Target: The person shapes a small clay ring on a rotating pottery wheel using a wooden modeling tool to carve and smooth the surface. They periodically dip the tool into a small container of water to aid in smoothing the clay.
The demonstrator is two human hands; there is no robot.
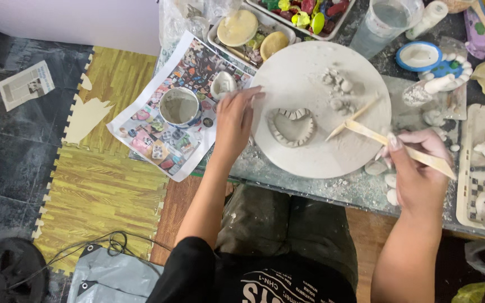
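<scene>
Clay heart [292, 127]: centre of round board [310, 163], rim walls already built and notched, inside bare, unsmoothed.
Left hand [234, 120]: at board's 9 o'clock edge, fingers loose, holding nothing.
Right hand [416, 168]: at 4 o'clock, pinched a wooden modelling stick [397, 147], tip clear of heart.
Clay bits [338, 87]: at 1 o'clock, unused.

bare room on the round board [310, 154] along its near rim and left of the heart-shaped clay ring [292, 127]; clay lumps [339, 90] crowd its far right, a wooden stick [353, 116] bars the right, trays [481, 168] block the table's right edge.
</scene>
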